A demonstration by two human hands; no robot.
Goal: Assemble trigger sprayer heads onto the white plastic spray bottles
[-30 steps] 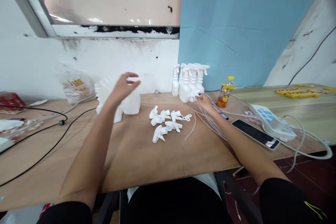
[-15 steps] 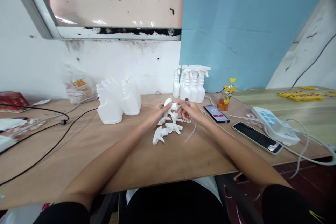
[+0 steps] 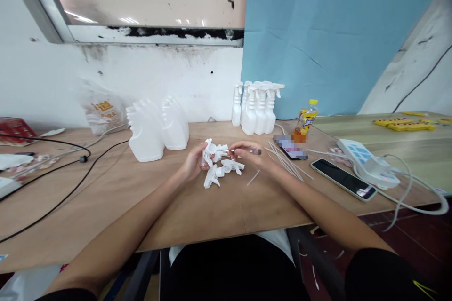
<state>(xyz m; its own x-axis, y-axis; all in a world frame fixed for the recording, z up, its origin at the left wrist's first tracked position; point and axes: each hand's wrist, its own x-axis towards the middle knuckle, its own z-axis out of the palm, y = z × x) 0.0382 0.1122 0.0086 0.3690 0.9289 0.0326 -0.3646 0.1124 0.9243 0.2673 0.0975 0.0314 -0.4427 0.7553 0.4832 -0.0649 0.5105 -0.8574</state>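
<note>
Over table (image 3: 197, 216), left hand (image 3: 192, 162) holds spray head (image 3: 208, 151); right hand (image 3: 260, 160), thin tool (image 3: 255, 152).

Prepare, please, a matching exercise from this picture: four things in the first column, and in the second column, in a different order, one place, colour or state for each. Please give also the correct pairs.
Column one
1. Left hand
2. Right hand
3. Drink bottle
4. White bottles with no tops

Column two
A. Has a yellow cap
B. Holds a white spray head
C. Stand beside the plastic bag with orange print
D. Grips a slim tool

Right pairs: 1-B, 2-D, 3-A, 4-C
</note>
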